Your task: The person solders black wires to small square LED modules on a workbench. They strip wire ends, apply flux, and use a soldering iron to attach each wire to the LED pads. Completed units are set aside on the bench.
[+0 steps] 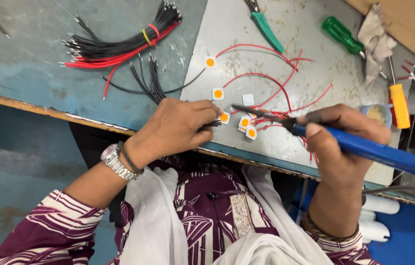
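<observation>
Soldering at grey metal sheet (315, 49)
Right hand (345, 142) grips blue-handled soldering iron (359, 145); left hand (178, 127) pinches thin black wires (211, 125) beside small white square orange-centred chip (224, 117)

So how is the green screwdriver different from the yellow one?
The green screwdriver has a see-through green handle and lies slanted; the yellow screwdriver has a solid yellow-orange handle and lies nearly straight up the picture. The green one lies farther from the right hand. Both lie untouched on the bench.
</observation>
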`<control>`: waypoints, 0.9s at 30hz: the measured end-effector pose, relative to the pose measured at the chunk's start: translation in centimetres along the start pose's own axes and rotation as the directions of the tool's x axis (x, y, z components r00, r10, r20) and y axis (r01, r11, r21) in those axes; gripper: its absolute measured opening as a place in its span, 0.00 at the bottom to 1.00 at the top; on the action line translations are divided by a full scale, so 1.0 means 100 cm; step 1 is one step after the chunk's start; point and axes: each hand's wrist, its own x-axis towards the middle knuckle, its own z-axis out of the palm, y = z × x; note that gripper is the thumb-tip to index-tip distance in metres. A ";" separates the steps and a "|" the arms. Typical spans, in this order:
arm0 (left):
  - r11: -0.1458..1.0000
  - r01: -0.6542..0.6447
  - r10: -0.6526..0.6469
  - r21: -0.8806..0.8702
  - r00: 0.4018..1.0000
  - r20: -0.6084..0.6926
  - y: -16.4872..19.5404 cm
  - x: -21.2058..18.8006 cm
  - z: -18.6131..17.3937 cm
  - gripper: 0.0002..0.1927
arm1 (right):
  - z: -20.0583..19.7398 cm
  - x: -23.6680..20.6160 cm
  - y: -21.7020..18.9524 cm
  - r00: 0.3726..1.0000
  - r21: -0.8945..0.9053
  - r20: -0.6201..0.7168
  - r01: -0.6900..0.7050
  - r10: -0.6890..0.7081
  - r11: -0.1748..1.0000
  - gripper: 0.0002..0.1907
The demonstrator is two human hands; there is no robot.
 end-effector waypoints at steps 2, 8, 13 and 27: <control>0.999 -0.040 0.039 -0.020 0.998 -0.047 0.000 -0.002 0.001 0.12 | 0.001 0.000 0.002 0.998 0.045 -0.059 0.017 -0.014 0.999 0.12; 0.963 -0.030 -0.036 -0.267 0.971 -0.238 -0.003 -0.009 0.003 0.07 | 0.008 -0.002 0.017 0.978 0.159 -0.161 0.160 -0.134 0.974 0.22; 0.949 0.111 -0.238 -0.296 0.867 -0.438 0.001 -0.013 0.006 0.08 | 0.010 -0.015 0.031 0.982 0.299 -0.123 0.177 -0.146 0.938 0.25; 0.957 0.031 -0.142 -0.289 0.917 -0.372 0.005 -0.020 0.009 0.07 | 0.022 -0.027 0.059 0.996 0.367 -0.077 0.065 -0.040 0.928 0.20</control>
